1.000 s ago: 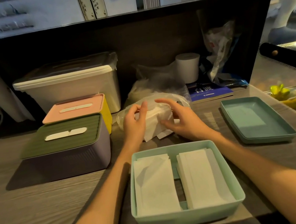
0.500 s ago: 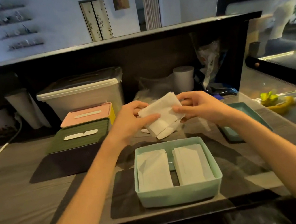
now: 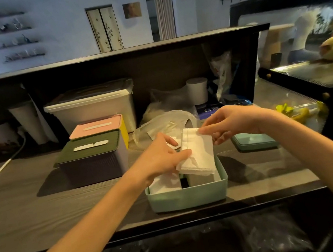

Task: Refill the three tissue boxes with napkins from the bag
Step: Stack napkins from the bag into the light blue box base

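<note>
A stack of white napkins (image 3: 198,155) hangs just above the open teal tissue box (image 3: 188,196), held at both ends. My left hand (image 3: 161,156) grips its near left edge and my right hand (image 3: 229,121) pinches its far top corner. Two piles of napkins (image 3: 165,183) lie inside the teal box, partly hidden by the held stack. Behind my hands lies the clear plastic napkin bag (image 3: 161,124). To the left stand a purple box with a green lid (image 3: 94,158) and a yellow box with a pink lid (image 3: 98,126), both closed.
The teal lid (image 3: 254,143) lies on the counter to the right of the teal box. A large white storage bin (image 3: 94,108), a paper roll (image 3: 198,89) and more bags stand at the back. A white cable (image 3: 1,167) runs along the left. The counter's front edge is close below the box.
Both hands lifted a stack of napkins out of the bag and brought it toward me and down over the teal box. The view also tilted up and back.
</note>
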A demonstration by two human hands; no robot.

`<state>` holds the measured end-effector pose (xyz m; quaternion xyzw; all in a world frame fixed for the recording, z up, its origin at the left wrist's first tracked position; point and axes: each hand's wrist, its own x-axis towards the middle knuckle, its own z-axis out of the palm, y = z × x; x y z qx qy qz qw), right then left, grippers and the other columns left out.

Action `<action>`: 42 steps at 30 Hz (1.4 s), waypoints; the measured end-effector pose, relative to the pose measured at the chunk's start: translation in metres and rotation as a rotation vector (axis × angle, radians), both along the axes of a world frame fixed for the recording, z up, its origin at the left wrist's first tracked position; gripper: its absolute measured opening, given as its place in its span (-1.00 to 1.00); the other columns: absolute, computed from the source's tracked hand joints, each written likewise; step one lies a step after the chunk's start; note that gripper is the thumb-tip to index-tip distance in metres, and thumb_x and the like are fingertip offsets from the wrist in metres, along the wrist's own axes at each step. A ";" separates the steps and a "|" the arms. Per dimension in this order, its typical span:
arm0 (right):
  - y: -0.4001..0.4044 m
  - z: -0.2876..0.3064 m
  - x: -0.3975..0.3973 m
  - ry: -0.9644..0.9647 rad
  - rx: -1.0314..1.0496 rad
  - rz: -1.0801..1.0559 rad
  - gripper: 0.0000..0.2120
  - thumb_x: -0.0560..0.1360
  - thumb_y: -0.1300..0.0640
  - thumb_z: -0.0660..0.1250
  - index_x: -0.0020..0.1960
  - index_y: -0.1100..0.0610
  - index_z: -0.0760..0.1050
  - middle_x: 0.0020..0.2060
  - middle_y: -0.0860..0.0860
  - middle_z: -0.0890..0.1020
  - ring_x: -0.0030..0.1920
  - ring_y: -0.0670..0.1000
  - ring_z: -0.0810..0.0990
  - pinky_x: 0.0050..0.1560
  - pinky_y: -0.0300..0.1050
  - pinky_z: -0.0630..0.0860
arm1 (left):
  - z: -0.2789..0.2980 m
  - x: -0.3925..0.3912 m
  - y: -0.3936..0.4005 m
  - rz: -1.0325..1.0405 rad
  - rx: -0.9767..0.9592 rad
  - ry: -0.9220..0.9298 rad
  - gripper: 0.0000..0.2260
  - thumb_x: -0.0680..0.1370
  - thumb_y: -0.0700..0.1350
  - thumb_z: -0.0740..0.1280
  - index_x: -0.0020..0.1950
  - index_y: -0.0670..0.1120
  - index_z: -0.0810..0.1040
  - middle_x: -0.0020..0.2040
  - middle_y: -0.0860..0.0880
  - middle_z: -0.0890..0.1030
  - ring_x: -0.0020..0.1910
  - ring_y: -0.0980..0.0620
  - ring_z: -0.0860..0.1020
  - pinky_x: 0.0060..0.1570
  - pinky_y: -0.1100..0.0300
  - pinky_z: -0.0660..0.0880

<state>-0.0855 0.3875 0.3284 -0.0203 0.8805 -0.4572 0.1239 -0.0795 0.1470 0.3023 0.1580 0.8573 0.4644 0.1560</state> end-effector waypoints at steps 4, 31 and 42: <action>-0.004 -0.005 0.001 0.041 0.174 -0.024 -0.74 0.50 -0.06 0.49 0.11 0.04 0.65 -0.01 0.07 0.71 -0.09 -0.04 0.72 -0.17 -0.25 0.64 | -0.006 0.011 0.005 -0.027 0.002 -0.018 -0.60 0.52 -0.09 0.51 0.19 -0.11 0.36 -0.11 -0.12 0.71 -0.33 0.09 0.66 -0.34 0.25 0.56; -0.046 -0.064 -0.134 0.365 0.667 0.317 -0.40 0.47 0.21 0.54 0.46 -0.05 0.47 0.38 -0.02 0.54 0.35 0.03 0.49 0.37 -0.04 0.44 | -0.059 -0.158 -0.015 0.054 -0.268 0.497 -0.87 0.51 -0.23 0.49 -0.01 -0.02 0.69 -0.09 0.01 0.67 -0.11 0.05 0.63 -0.16 0.34 0.56; -0.038 -0.093 -0.150 0.375 0.546 0.282 -0.38 0.48 0.17 0.51 0.48 -0.07 0.41 0.42 -0.06 0.46 0.36 0.01 0.45 0.36 -0.08 0.42 | -0.090 -0.188 -0.003 -0.084 -0.360 0.765 -0.78 0.54 -0.21 0.42 0.18 -0.06 0.60 0.09 -0.01 0.53 0.08 0.03 0.50 0.07 0.06 0.52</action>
